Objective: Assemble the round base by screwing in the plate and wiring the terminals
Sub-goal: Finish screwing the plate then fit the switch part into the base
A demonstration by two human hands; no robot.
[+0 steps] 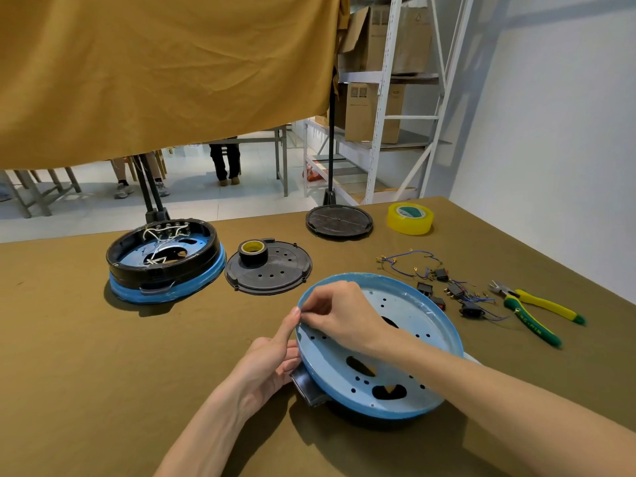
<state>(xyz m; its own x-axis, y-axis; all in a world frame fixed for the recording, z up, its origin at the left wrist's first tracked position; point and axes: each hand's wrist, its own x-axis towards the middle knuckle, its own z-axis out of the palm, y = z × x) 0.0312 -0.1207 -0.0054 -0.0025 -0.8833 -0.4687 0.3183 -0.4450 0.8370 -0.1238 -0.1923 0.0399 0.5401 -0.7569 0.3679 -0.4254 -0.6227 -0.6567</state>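
Observation:
A round blue plate (pixel 413 373) with several holes lies tilted on a black base part (pixel 306 387) in front of me. My left hand (pixel 272 363) grips the plate's left edge, its index finger raised along the rim. My right hand (pixel 340 315) reaches over the plate and pinches at the rim's upper left; something small may be between the fingertips, I cannot tell what. A bundle of blue wires with terminals and black switches (pixel 444 284) lies to the right of the plate.
An assembled round base (pixel 165 266) with white wiring sits at the left. Beside it a black perforated cover (pixel 275 273) carries a tape roll (pixel 253 251). Farther back lie a black disc (pixel 339 222) and yellow tape (pixel 409 218). Green-yellow pliers (pixel 537 311) lie at the right.

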